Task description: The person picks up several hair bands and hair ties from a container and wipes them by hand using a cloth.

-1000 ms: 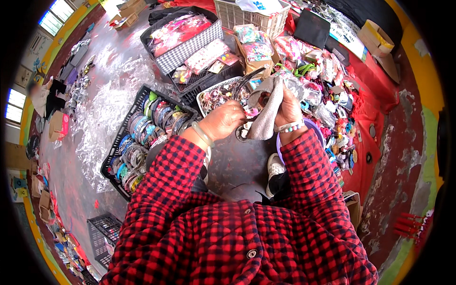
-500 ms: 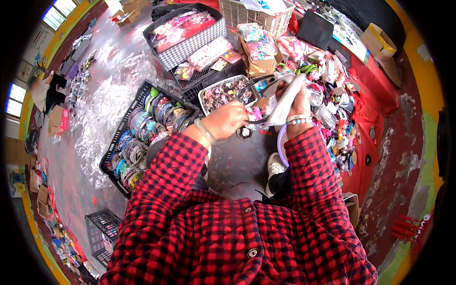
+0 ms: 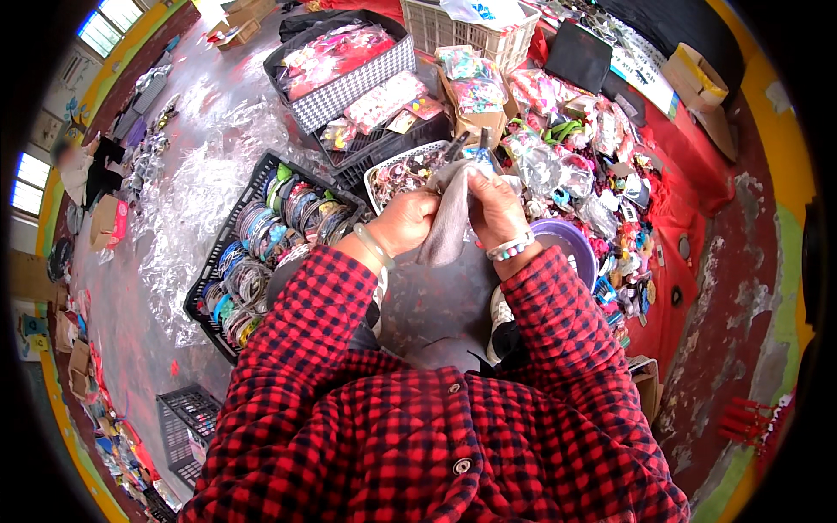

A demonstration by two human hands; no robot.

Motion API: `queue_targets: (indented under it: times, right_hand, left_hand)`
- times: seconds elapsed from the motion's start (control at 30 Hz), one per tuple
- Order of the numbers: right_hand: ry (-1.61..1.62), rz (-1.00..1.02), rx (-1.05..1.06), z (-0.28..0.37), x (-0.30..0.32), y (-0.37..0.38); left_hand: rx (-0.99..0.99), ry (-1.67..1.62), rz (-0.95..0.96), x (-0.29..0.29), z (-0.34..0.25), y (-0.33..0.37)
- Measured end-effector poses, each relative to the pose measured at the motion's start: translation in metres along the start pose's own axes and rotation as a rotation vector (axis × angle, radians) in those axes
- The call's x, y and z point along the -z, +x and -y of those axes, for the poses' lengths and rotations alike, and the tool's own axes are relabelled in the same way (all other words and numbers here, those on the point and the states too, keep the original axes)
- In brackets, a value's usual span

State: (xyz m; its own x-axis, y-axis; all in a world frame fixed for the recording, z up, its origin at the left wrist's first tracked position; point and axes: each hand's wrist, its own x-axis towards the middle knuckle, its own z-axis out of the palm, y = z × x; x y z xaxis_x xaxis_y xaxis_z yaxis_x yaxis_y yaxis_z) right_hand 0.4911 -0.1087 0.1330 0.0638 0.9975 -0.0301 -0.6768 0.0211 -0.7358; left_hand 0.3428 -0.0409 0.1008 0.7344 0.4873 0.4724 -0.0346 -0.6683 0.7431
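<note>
In front of me both hands are closed and close together around a grey cloth [image 3: 449, 225], which hangs down between them. Two dark ends of a headband [image 3: 456, 146] stick up above the cloth; its middle is hidden by cloth and fingers. My left hand [image 3: 408, 220], with a pale bangle at the wrist, grips at the cloth's left edge, where the band seems to run. My right hand [image 3: 499, 206], wearing a beaded bracelet, pinches the cloth with its thumb on top. Just beyond them stands a white basket [image 3: 373, 185] of small hair accessories.
A black crate [image 3: 212, 329] of headbands lies to the left. A purple basin [image 3: 586, 250] sits by my right forearm, beside a heap of packaged accessories [image 3: 610, 187] on red cloth. A checked box [image 3: 349, 83] and a cardboard box [image 3: 478, 118] stand farther off.
My right hand has come left and lower with the cloth, towards my left hand. The cloth now hangs between both hands, and the headband's ends point up. The purple basin shows more.
</note>
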Motion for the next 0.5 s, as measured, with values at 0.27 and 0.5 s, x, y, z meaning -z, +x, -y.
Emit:
queue_targets:
  times: [0.27, 0.5]
  right_hand:
    - [-0.092, -0.279, 0.119, 0.028, 0.042, 0.014]
    - [0.262, -0.265, 0.223, 0.056, 0.103, 0.026]
  left_hand:
    - [-0.135, 0.201, 0.242, 0.010, -0.015, 0.003]
    - [-0.115, 0.403, 0.287, 0.026, -0.019, -0.013]
